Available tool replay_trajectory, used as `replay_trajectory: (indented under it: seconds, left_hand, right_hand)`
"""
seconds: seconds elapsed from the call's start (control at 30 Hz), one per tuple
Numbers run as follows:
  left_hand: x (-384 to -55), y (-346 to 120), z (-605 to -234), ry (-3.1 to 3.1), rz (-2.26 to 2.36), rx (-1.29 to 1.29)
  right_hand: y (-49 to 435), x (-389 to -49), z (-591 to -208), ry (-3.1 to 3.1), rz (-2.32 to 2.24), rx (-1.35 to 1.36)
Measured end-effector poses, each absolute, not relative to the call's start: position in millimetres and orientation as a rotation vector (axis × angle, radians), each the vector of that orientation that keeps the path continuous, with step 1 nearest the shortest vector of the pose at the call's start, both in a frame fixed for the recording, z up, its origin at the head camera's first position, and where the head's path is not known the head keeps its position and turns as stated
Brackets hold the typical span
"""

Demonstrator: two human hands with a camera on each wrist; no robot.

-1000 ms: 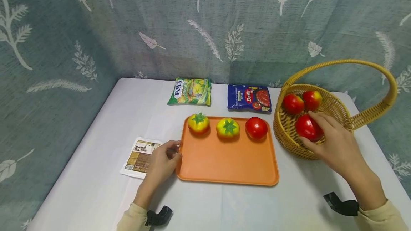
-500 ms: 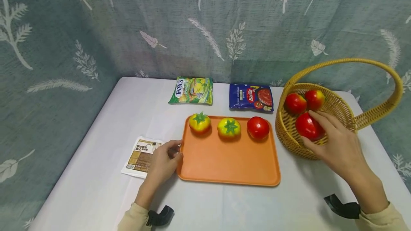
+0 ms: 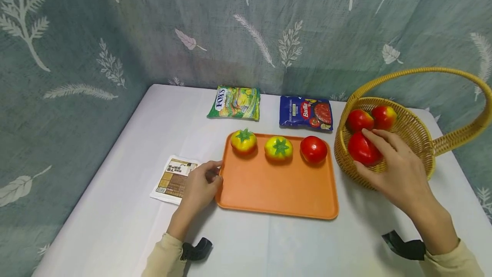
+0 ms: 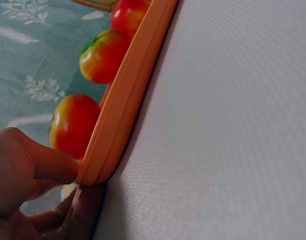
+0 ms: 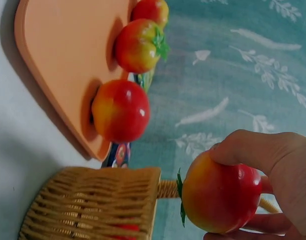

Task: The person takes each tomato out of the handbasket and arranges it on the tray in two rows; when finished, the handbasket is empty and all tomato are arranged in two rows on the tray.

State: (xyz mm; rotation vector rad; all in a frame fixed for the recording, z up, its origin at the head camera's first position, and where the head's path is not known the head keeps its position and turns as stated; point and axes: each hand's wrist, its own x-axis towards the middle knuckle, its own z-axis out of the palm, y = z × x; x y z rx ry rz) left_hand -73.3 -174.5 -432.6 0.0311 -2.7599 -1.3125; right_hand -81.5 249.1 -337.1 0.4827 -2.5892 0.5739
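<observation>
One glossy red-and-yellow tomato (image 3: 363,151) is clamped in a bare right hand (image 3: 401,174), just above a round, woven wicker basket (image 3: 417,134) holding two more tomatoes (image 3: 359,121). A bare left hand (image 3: 200,185) pinches the left edge of a rectangular orange tray (image 3: 276,195), where three tomatoes (image 3: 278,148) line the far side and the near part lies bare. One white-and-brown packet (image 3: 177,178) lies near that hand; one green packet (image 3: 235,103) and one blue packet (image 3: 306,113) lie beyond the tray.
</observation>
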Motion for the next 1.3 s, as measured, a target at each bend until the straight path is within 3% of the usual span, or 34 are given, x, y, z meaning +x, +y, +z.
replay_trajectory:
  seconds: [1.3]
  left_hand:
    - [-76.8, -173.1, -433.8, -2.765, -1.328, 0.021]
  right_hand:
    - [180.4, -81.6, -334.9, -2.635, 0.610, 0.755]
